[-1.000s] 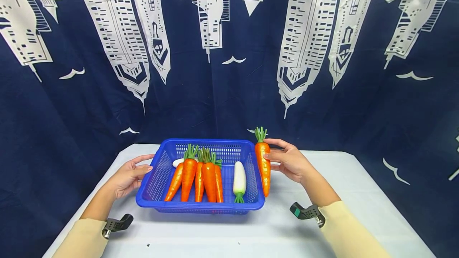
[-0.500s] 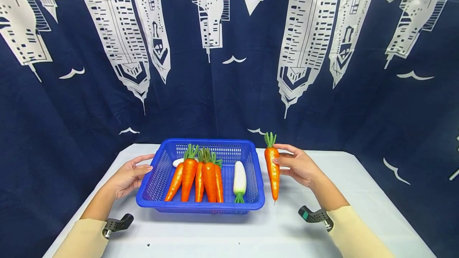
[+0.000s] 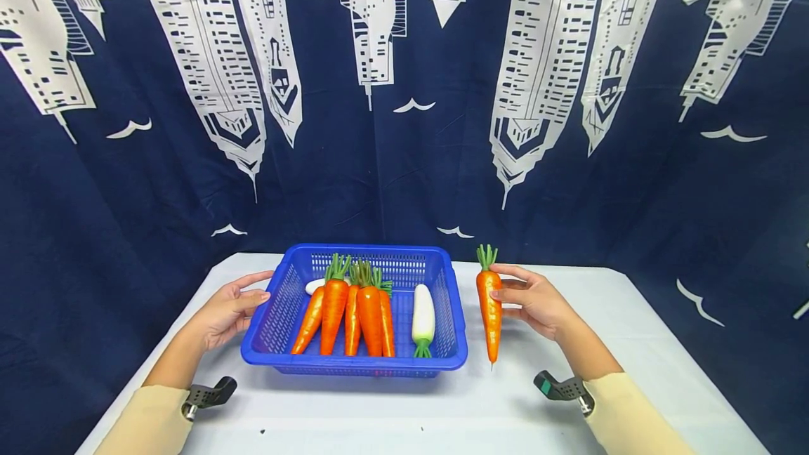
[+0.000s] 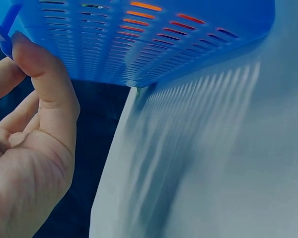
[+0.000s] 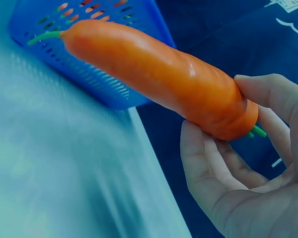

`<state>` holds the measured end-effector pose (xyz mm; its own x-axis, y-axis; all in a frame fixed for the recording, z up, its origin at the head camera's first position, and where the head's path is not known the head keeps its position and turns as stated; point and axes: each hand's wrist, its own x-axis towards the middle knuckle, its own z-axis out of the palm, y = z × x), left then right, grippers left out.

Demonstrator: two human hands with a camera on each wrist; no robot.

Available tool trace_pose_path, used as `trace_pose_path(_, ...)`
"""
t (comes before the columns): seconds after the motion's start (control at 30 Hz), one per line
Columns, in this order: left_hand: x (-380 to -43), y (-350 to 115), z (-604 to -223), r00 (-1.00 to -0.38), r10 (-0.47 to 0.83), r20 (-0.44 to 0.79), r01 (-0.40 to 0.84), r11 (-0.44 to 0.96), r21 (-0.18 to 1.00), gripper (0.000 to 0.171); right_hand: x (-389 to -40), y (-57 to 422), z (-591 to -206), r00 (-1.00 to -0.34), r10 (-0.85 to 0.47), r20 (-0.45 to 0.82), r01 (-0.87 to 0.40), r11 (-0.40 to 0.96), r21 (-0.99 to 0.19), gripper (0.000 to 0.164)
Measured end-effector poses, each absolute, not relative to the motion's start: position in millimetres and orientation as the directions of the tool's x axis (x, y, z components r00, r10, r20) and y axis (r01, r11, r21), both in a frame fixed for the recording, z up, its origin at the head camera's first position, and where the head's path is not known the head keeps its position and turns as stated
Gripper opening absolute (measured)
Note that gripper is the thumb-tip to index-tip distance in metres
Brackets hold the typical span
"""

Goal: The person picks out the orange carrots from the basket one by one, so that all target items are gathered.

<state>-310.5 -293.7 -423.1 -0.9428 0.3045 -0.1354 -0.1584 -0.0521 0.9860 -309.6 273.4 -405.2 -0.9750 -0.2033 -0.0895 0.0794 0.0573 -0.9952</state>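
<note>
A carrot (image 3: 489,314) with green stalks points tip down to the right of the basket. My right hand (image 3: 532,299) pinches it between thumb and fingers near its leafy end, as the right wrist view (image 5: 161,69) confirms. My left hand (image 3: 229,311) holds the left rim of the blue plastic basket (image 3: 354,362), its thumb and a finger pinching the edge in the left wrist view. Inside the basket, several carrots (image 3: 335,318) lie side by side on the left. A white radish (image 3: 423,311) with a green top lies apart from them on the right.
A white piece (image 3: 314,286) shows partly behind the carrots in the basket. The basket stands on a white-covered table (image 3: 341,416). Behind the table hangs a navy cloth (image 3: 373,181) printed with white buildings. Small dark specks lie near the table's front.
My right hand has moved the carrot rightward and slightly lower in the view, away from the basket's right rim. My left hand and the basket have stayed in place.
</note>
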Motion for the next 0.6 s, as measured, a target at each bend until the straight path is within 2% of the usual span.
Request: trace_pose_path(0.6, -313, -294, -424, -0.936, 0.323, -0.138, -0.169, -0.070, 0.983, 0.075, -313, 289, -428, -0.969, -0.215, -0.122, 0.117, 0.035, -0.993, 0.051)
